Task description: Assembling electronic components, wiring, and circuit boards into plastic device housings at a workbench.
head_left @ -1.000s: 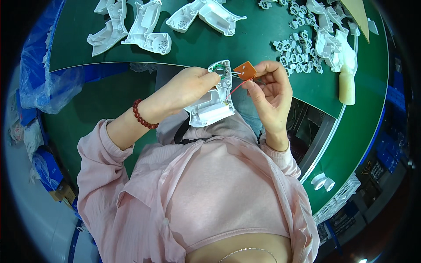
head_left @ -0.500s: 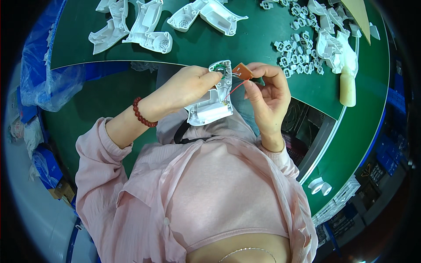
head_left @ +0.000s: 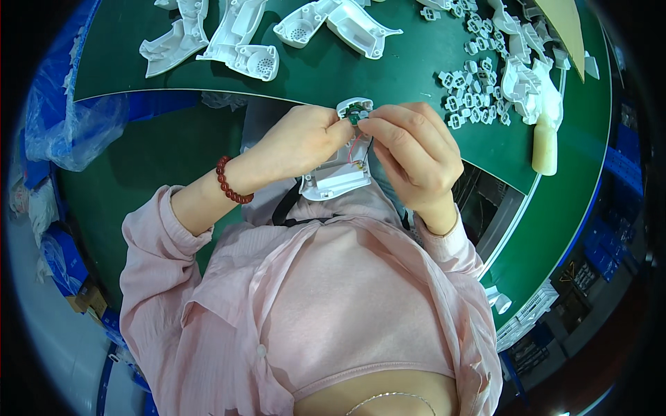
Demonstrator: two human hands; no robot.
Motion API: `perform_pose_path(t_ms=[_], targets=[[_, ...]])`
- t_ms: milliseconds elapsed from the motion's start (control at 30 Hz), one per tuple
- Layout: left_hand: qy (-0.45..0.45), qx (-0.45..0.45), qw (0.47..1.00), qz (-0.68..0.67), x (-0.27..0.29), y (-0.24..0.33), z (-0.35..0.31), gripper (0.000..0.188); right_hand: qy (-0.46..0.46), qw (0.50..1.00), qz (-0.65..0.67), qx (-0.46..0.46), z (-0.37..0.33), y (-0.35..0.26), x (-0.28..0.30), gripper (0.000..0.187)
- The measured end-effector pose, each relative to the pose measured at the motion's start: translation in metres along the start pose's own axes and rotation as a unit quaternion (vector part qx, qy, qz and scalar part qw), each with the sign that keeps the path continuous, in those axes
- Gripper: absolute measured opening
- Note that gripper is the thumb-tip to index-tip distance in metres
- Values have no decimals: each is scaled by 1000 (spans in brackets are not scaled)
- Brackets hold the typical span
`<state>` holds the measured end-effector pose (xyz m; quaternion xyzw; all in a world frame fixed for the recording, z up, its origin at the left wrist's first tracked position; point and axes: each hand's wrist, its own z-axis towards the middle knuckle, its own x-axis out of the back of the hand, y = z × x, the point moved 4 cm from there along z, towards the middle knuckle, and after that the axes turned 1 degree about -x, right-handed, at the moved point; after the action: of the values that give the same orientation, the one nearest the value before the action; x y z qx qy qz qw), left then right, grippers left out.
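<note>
Green table [head_left: 388, 80]; left hand [head_left: 302, 141] holds white casing [head_left: 338, 180].

Electronics assy. workshop: big green counter [head_left: 388, 78] w/ white plastic shells [head_left: 361, 29] & a pile of sm. clips [head_left: 469, 98]; open housing [head_left: 338, 182] w/ green PCB [head_left: 354, 116] & thin wires [head_left: 354, 147]; plastic bag [head_left: 87, 142] & blue box [head_left: 62, 262] off to L.

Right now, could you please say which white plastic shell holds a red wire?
The white plastic shell in the bare left hand: its red wire shows; the others, on the green tabletop, show none.
</note>
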<state>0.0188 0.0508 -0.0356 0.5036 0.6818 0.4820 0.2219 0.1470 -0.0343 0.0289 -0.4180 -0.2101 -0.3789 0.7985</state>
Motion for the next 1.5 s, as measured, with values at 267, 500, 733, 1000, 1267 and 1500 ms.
perform_pose_path(t_ms=[267,500,733,1000,1267,1500], targets=[[-2,12,1000,14,-1,-3,0,34,-1,999,25,-41,0,0,-6,31],[-11,15,1000,20,4,7,-2,35,-17,1000,8,-5,6,-2,-5,30],[-4,-1,1000,9,-1,-6,2,33,-44,999,-6,-2,9,1,-6,30],[-126,10,928,-350,-9,-32,-4,37,-36,997,20,-60,7,5,-7,30],[-103,43,848,-518,-29,-32,-13,46,104,877,257,-392,-15,18,5,21],[-66,-6,873,-484,-31,-16,-22,47,17,917,130,-376,-23,-5,13,15]])
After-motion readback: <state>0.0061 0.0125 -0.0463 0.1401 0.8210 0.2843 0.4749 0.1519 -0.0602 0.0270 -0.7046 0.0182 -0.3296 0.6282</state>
